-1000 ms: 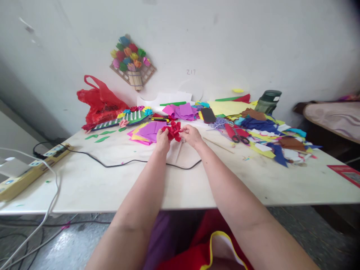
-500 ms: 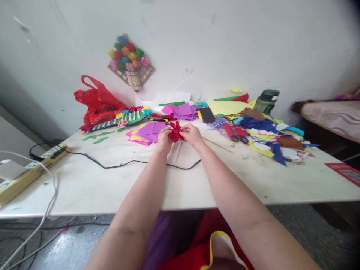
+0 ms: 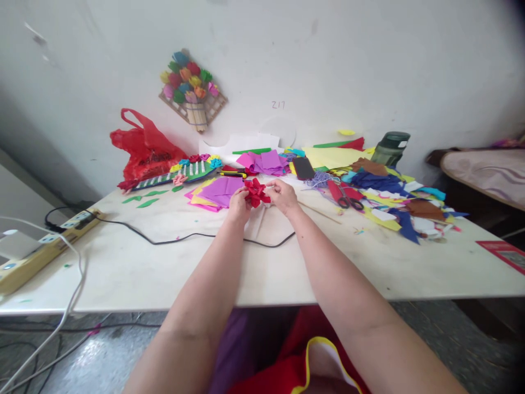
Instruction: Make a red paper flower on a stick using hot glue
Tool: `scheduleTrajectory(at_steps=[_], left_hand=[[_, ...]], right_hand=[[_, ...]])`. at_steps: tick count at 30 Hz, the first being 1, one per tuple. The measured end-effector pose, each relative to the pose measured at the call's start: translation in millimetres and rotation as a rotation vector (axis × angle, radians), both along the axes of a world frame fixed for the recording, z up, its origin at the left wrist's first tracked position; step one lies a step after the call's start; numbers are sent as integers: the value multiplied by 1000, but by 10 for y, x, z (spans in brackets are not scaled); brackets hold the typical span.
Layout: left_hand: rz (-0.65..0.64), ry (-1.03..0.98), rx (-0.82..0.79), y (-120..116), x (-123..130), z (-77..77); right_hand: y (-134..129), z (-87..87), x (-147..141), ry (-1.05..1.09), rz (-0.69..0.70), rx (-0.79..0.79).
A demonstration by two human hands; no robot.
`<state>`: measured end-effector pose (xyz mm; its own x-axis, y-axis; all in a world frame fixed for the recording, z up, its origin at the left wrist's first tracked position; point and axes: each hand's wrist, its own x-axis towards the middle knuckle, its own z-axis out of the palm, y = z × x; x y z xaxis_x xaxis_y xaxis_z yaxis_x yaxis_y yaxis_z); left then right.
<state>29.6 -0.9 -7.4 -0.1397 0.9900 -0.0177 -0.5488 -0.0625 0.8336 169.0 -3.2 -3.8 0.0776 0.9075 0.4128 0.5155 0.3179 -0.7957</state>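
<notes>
Red, many-petalled flower, apparently paper: held above the white desk (image 3: 164, 279), between the hands. Left hand (image 3: 239, 206): grip pinching its left side. Right hand (image 3: 284, 197): thumb and forefinger at the right petals; cannot tell whether they close on one. Step, as judged: petals being handled. Thin petals call for light fingertip pressure, left side steadied. Beyond left hand: fanned purple, yellow and pink sheets (image 3: 221, 191). Nearer the body: thin black cable (image 3: 153, 241). Farther right: dark-handled scissors (image 3: 356, 204).
</notes>
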Motion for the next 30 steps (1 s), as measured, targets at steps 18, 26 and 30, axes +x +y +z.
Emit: scheduleTrajectory(at_steps=[18,26,30], left_hand=[[49,-96,-22,14,-7,3],[16,-52,41,10,13,-8],[-25,-96,49,-5,36,6]], right_hand=[[-125,78,-60,-257,-36,197],[-193,76,-183,-405,-16,91],[-205,78,-204,-415,-51,75]])
